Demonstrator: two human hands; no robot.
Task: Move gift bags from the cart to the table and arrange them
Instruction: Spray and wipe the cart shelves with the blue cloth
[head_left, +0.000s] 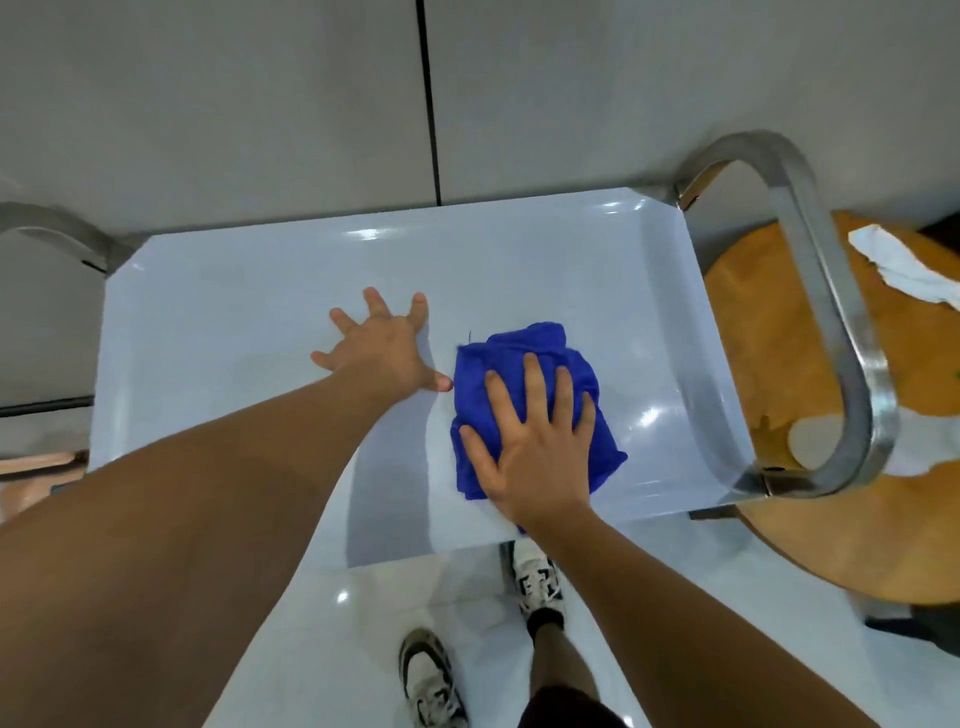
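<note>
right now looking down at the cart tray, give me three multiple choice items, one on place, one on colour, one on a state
1. Where does the cloth lie?
A. on the floor
B. on the cart tray
C. on the round wooden table

2. What colour is the cloth?
A. blue
B. red
C. yellow

3. How is the right hand placed?
A. clenched in the air
B. gripping the metal handle
C. flat on the cloth, fingers spread

Answers: 1 B, the cloth rests on the pale tray; 2 A, it is deep blue; 3 C, the fingers lie straight across it, while the left hand spreads on the bare tray.
</note>
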